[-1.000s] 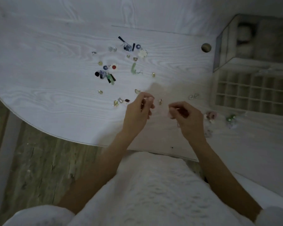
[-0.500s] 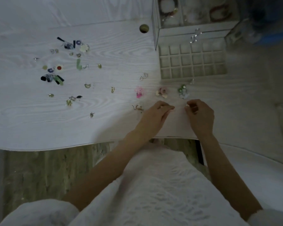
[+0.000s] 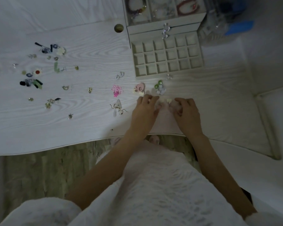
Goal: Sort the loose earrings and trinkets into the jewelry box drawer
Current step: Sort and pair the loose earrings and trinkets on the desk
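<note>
Pale trinket (image 3: 168,100) on surface (image 3: 91,38) between hands, just below empty drawer (image 3: 167,57). Left hand (image 3: 145,110), right hand (image 3: 186,111) curled; whether pinching, cannot tell. Probably light, fragile: pinch body, not hook.

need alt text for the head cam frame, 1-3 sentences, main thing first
Seen from above, a person's left hand and right hand rest close together on a white wood-grain table, fingers curled around small pale trinkets. Just beyond them sits an open jewelry box drawer of empty square compartments. Loose earrings lie scattered to the left.
</note>
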A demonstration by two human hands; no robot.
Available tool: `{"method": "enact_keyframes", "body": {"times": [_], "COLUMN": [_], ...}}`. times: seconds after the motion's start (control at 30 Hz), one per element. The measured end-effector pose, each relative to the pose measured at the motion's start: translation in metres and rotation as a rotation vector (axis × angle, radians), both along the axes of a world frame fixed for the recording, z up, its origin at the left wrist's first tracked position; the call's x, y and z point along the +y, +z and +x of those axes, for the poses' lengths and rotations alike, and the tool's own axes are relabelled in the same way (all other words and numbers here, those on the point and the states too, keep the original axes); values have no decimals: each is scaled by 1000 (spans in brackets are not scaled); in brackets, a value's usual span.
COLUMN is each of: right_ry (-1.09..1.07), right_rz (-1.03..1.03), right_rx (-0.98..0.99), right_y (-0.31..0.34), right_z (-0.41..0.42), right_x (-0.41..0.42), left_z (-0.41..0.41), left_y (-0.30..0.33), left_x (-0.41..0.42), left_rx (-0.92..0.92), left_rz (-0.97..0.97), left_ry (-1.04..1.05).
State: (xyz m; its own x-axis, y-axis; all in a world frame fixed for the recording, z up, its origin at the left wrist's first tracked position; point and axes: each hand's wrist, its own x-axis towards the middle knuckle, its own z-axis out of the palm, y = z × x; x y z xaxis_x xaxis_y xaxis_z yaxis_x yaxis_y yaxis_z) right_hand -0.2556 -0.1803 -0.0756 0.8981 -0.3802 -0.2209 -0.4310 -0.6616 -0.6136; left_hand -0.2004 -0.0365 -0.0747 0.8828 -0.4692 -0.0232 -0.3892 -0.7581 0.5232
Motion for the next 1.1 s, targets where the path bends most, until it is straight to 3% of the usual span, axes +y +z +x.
{"method": "enact_keyframes", "body": {"times": [0.13, 0.23, 0.67, 0.93, 1.0, 1.1], "right_ry": [20, 58, 126, 172, 236, 411], "right_rz": [29, 17, -17, -90, -125, -138], "right_rx": [5, -10, 23, 3, -24, -84], "right_y": [1, 2, 3, 22, 32, 46], "right_z": [3, 6, 8, 5, 8, 22], "right_x": [2, 3, 8, 12, 18, 42], "left_z": [-1, -2, -9, -9, -5, 3], "left_y": [-1, -1, -3, 18, 33, 57], "left_x": [-10, -19, -16, -4, 13, 58], "left_rx": [126, 164, 126, 257, 222, -14], "left_rz": [66, -4, -62, -85, -116, -248], "left_ry": [55, 96, 99, 94, 65, -42]}}
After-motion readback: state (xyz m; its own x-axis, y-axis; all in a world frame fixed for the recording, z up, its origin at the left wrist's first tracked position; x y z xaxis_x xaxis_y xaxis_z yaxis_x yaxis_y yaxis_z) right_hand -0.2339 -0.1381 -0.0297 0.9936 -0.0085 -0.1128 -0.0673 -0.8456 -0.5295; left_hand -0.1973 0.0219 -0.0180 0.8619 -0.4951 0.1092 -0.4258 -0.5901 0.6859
